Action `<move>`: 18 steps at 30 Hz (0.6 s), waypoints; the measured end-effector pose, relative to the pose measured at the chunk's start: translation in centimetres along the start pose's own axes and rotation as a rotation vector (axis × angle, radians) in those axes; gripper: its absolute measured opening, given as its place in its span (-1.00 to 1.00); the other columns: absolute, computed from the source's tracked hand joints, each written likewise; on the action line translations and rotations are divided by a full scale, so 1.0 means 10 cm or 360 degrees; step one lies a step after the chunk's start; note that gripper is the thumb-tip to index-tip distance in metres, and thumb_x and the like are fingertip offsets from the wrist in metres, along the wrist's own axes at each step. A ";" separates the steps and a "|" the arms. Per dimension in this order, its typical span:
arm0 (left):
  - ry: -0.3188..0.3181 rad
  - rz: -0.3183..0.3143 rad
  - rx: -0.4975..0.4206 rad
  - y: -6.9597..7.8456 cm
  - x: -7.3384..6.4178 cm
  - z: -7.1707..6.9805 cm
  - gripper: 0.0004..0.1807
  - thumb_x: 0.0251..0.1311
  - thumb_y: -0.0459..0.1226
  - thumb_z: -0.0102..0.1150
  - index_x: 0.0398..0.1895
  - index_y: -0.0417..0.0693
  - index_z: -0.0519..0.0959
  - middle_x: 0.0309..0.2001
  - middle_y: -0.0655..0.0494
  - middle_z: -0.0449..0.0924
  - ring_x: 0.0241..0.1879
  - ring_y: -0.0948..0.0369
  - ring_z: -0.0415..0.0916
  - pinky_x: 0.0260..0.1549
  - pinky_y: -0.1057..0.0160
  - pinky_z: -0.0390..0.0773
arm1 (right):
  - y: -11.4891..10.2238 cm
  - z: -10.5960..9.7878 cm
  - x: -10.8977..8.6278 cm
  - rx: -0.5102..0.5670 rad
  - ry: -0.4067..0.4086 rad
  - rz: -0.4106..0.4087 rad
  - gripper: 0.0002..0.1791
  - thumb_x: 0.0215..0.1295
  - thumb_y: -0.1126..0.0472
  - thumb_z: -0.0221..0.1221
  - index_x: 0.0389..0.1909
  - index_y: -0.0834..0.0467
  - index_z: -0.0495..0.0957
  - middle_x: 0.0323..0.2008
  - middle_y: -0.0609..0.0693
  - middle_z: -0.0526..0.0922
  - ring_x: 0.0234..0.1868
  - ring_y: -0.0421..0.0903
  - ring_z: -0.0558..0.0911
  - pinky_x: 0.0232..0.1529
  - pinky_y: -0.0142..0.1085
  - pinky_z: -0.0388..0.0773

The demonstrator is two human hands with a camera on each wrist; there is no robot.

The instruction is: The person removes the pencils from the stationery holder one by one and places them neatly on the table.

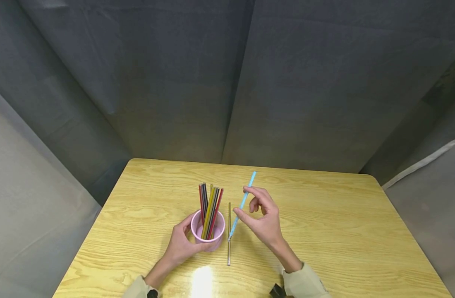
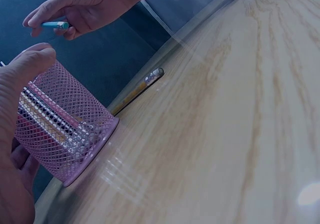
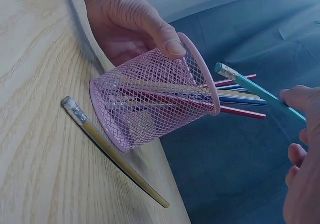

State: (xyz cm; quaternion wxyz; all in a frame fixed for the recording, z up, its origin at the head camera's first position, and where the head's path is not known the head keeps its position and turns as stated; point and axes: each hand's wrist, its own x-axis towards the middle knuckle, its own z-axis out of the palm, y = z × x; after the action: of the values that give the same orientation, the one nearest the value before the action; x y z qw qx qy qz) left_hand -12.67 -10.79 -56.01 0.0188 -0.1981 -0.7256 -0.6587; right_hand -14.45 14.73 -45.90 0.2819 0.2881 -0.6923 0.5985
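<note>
My left hand holds a pink mesh pencil cup around its side, thumb near the rim. The cup stands upright on the table. Several pencils, red, dark and yellow, lean inside it with their upper ends above the rim. Between thumb and fingertips, my right hand pinches a light blue pencil, just right of the cup. Its eraser end points down and sits in the air near the cup's rim in the right wrist view. A yellow pencil lies on the table beside the cup.
The wooden table reaches back to a dark grey curtain. Lighter grey cloth hangs at the left side. A small black object shows by the right sleeve at the front.
</note>
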 end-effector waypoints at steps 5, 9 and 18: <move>-0.0006 0.0017 -0.0002 -0.02 0.00 -0.01 0.02 -0.16 -0.38 0.69 0.48 -0.10 0.41 0.38 -0.02 0.54 0.35 -0.11 0.47 0.43 -0.02 0.43 | -0.01 -0.01 0.01 -0.0016 -0.0069 0.0041 -0.32 -0.11 0.67 0.44 0.16 0.50 0.54 -0.04 0.39 0.58 -0.48 0.14 0.36 -0.48 -0.36 0.39; -0.0002 0.0027 -0.0002 -0.01 0.00 -0.01 0.02 -0.17 -0.38 0.69 0.48 -0.15 0.40 0.37 -0.07 0.54 0.34 -0.14 0.48 0.42 0.05 0.44 | -0.04 -0.04 0.02 -0.0038 -0.0105 0.0090 -0.31 -0.09 0.65 0.46 0.18 0.48 0.54 0.00 0.38 0.59 -0.47 0.16 0.38 -0.46 -0.36 0.40; 0.0025 0.0023 0.0014 0.02 0.01 0.01 0.03 -0.20 -0.38 0.71 0.47 -0.19 0.41 0.36 -0.10 0.55 0.31 -0.16 0.50 0.42 0.00 0.45 | -0.03 -0.10 0.02 -0.0039 -0.0180 0.0130 -0.31 -0.09 0.66 0.46 0.17 0.50 0.53 -0.04 0.37 0.57 -0.45 -0.03 0.40 -0.46 -0.34 0.40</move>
State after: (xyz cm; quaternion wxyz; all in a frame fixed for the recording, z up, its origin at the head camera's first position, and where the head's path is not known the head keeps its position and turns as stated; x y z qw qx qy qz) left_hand -12.63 -10.63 -55.78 0.0300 -0.1982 -0.7268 -0.6570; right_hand -14.30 15.69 -45.42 0.2210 0.2896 -0.7256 0.5838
